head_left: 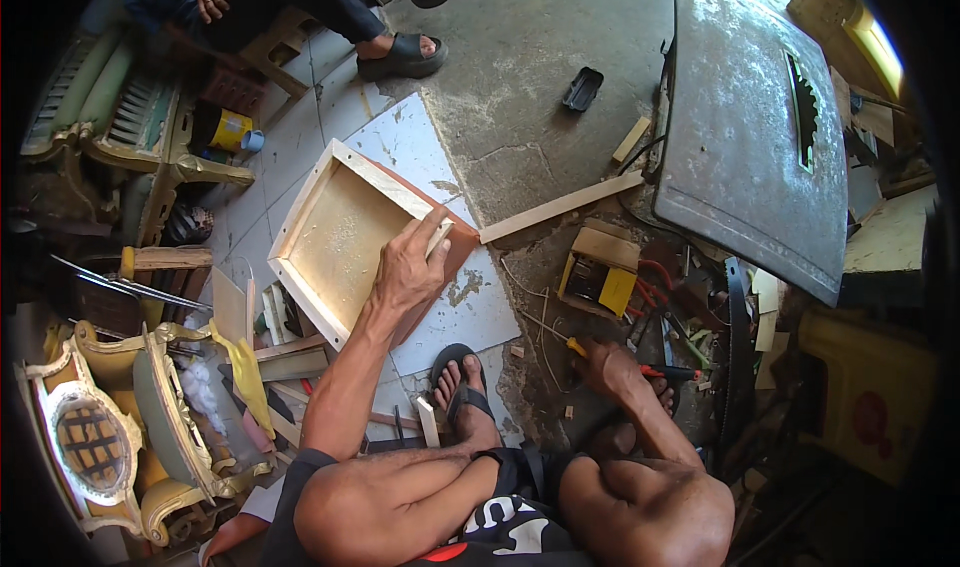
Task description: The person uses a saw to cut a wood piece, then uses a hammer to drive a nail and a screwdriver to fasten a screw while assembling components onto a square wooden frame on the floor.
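A shallow wooden drawer (345, 229) with a pale frame and reddish-brown outer side lies tilted on the white tiles. My left hand (408, 265) reaches over its near right edge, fingers curled round a short wooden strip (440, 237) at the corner. Lower right, my right hand (612, 369) is closed on a screwdriver (575, 347); its yellow front end and thin shaft point up and left. Just right of that hand is an orange-and-black handle (672, 372); whether it belongs to the same tool I cannot tell.
A long wooden batten (560, 207) runs from the drawer's corner toward a worn grey metal panel (755, 137). Near my right hand are an open yellow box (600, 277), a saw (738, 337) and scattered tools. Carved gold furniture (130, 417) crowds the left. Another person's sandalled foot (400, 57) is ahead.
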A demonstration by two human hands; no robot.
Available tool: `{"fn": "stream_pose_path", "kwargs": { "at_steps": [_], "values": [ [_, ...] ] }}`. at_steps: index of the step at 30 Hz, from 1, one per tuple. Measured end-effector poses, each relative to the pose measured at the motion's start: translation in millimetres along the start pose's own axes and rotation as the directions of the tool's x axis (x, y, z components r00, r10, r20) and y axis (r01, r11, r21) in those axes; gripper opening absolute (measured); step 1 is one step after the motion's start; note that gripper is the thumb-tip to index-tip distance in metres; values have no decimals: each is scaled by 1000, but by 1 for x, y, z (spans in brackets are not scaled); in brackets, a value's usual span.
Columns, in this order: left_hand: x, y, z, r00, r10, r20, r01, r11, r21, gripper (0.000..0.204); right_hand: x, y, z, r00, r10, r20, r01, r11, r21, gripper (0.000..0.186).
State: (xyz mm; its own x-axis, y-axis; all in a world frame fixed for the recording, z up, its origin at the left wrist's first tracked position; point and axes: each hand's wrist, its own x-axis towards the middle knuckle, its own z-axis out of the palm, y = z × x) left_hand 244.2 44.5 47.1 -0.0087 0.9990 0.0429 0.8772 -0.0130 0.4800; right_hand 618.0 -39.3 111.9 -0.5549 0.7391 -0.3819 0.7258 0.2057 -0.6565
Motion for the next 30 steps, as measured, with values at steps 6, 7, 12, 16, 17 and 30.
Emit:
{"fn": "stream_pose_path", "kwargs": {
  "at_steps": [6, 7, 12, 16, 17, 30],
  "values": [
    [12, 0, 2, 995, -85, -60, 86, 996, 17, 45, 56, 65, 75, 998, 56, 43, -55, 998, -33, 27],
    [15, 2, 1, 993, -98, -65, 99, 995, 23, 46, 63, 74, 85, 997, 62, 40, -61, 997, -44, 29],
    [18, -12, 13, 989, -61, -131, 69, 996, 56, 47, 87, 104, 122, 996, 83, 28, -80, 992, -93, 41],
    [28, 3, 5, 978, -185, -101, 195, 976, 100, 48, 86, 113, 131, 1000, 11, -2, -11, 993, -119, 43],
    [32, 3, 4, 980, -175, -95, 185, 977, 107, 47, 86, 111, 129, 1000, -11, -13, 9, 994, -109, 43],
    [29, 1, 9, 955, -151, -254, 206, 957, 203, 40, 65, 134, 99, 770, 406, -492, -245, 901, 359, 41]
  ]
}}
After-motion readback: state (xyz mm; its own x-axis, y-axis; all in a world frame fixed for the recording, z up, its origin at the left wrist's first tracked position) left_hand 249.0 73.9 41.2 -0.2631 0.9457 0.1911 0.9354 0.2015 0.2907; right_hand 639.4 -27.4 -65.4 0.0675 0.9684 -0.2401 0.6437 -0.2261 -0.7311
